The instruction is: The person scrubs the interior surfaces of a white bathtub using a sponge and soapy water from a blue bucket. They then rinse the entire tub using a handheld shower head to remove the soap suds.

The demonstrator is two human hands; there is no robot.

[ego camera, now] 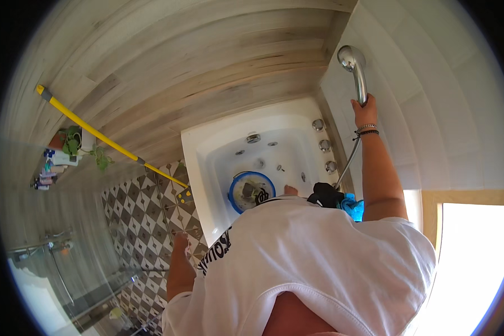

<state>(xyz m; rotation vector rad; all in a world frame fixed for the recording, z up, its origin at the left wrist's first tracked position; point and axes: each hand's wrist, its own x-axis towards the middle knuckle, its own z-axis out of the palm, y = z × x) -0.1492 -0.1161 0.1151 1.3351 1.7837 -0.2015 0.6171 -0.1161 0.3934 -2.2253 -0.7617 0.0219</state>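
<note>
My right hand [365, 110] is closed around the handle of a chrome hand shower [360, 80], raised beside the white tiled wall. Its metal hose runs down behind my forearm to the tub's rim. Below me, in the white bathtub [206, 168], stands a bucket with a blue rim [234, 181], partly hidden by my shirt; something dark and cloudy shows inside it. My left hand [180, 240] hangs low at the left, over the patterned floor outside the tub; its fingers are too unclear to read. A bare foot [290, 190] shows in the tub near the bucket.
A yellow pole [96, 131] leans across the left side, ending at a yellow-dotted head [185, 195] by the tub. Chrome knobs [324, 145] line the tub's right rim, near black and blue cloths [352, 206]. A wall shelf holds bottles [48, 170] and a potted plant [71, 143].
</note>
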